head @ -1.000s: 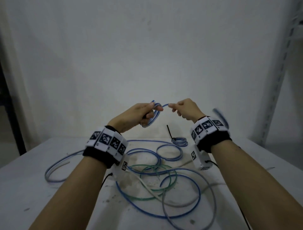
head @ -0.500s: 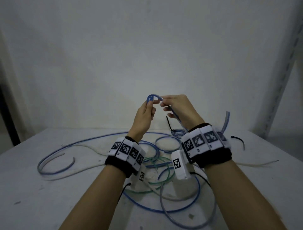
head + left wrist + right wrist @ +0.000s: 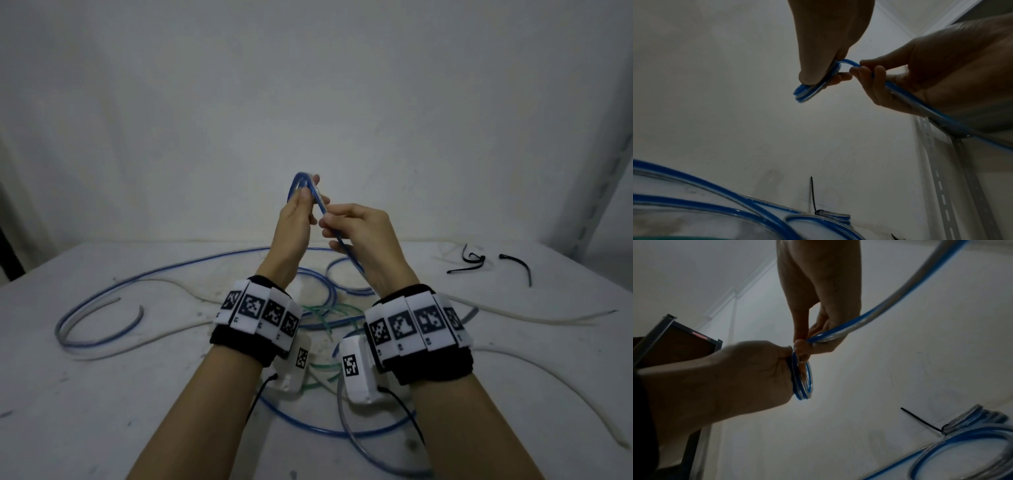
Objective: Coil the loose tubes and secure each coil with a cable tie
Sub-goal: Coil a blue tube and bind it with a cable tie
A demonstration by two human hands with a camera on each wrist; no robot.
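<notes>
My left hand (image 3: 305, 193) is raised above the table and grips a small coil of blue tube (image 3: 298, 181), pinched flat between thumb and fingers (image 3: 807, 78). The coil (image 3: 803, 382) has about three turns. Just to its right, my right hand (image 3: 327, 222) pinches the same tube's free run (image 3: 346, 251), which trails down past my wrist (image 3: 900, 293). The two hands almost touch. A finished blue coil (image 3: 974, 421), bound by a black cable tie (image 3: 920, 420), lies on the table by the wall.
Loose tubes sprawl over the white table (image 3: 68, 411): a long blue one (image 3: 102, 301), a green one (image 3: 325, 313), a white one (image 3: 534, 320) and a grey one (image 3: 356, 452). Two black cable ties (image 3: 474, 262) lie at the back right. A metal rack upright (image 3: 596, 171) stands on the right.
Both hands have drawn closer together. The left hand has turned upright with the coil at its fingertips, and the right hand now grips the tube lower down beside it.
</notes>
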